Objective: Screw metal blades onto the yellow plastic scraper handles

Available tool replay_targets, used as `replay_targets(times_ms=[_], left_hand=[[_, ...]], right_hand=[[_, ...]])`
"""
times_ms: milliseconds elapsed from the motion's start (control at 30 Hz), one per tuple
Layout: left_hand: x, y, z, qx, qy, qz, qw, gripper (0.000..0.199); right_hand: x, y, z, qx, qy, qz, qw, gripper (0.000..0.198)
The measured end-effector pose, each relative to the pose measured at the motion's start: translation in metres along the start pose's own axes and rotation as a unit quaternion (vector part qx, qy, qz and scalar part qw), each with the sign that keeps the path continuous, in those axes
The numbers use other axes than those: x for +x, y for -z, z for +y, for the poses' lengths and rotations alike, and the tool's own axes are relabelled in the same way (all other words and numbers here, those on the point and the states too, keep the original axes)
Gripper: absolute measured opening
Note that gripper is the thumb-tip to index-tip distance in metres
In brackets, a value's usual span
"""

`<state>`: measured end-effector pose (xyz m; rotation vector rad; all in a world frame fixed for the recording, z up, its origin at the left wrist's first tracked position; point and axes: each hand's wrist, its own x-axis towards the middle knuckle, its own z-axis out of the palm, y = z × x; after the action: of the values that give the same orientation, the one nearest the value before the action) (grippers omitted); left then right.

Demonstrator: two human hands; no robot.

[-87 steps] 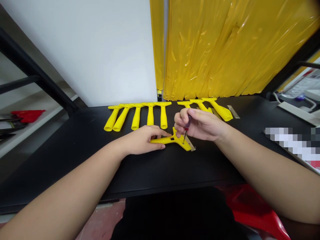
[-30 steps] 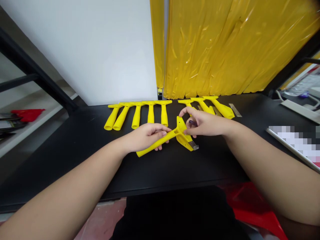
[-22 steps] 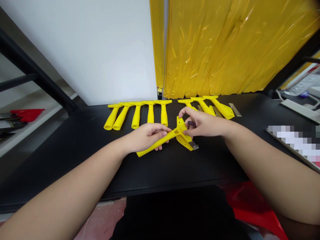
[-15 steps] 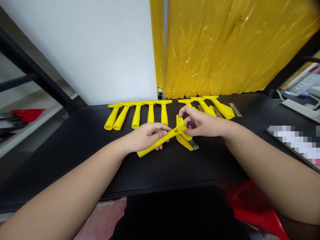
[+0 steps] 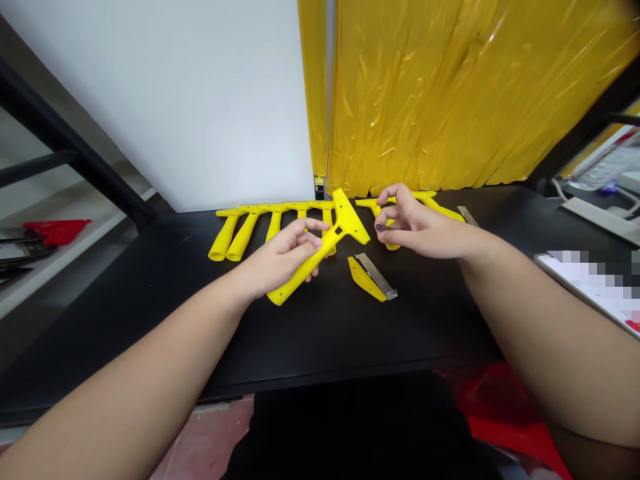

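Observation:
My left hand [image 5: 287, 257] is closed round a yellow plastic scraper handle [image 5: 313, 261], its wide T-shaped head tilted up to the right. Holes and a small square opening show in that head. To the right of it, my right hand [image 5: 413, 223] is raised over the table, pinching a small dark piece whose kind I cannot make out. On the table between and below the hands lie a yellow cover plate [image 5: 366, 280] and a metal blade [image 5: 379, 275], side by side at a slant.
Several yellow scraper handles [image 5: 243, 235] stand in a row at the back left of the black table [image 5: 310, 347]. More lie behind my right hand, near a metal strip [image 5: 469, 215]. Yellow plastic sheeting [image 5: 450, 87] and a white panel [image 5: 200, 100] rise behind.
My right hand has come away from the scraper head and moved up with the dark piece. My left hand has turned the handle upward, leaving the cover plate and blade uncovered on the table.

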<state>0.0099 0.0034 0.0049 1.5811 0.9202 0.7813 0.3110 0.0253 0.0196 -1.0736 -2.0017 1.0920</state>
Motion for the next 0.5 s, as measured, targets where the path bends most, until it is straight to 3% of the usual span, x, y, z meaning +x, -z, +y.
replay_targets(times_ms=[167, 333, 500], left_hand=[[0.002, 0.0, 0.001, -0.046, 0.006, 0.082, 0.996, 0.031], [0.002, -0.002, 0.003, -0.073, 0.011, 0.1, 0.992, 0.038], [0.004, -0.003, 0.002, -0.073, 0.011, 0.079, 0.994, 0.034]], right_hand=[[-0.003, 0.013, 0.002, -0.112, -0.024, -0.046, 0.992, 0.015], [-0.015, 0.022, 0.006, -0.119, -0.013, -0.069, 0.99, 0.022], [-0.056, 0.019, 0.012, -0.113, 0.002, -0.007, 0.994, 0.023]])
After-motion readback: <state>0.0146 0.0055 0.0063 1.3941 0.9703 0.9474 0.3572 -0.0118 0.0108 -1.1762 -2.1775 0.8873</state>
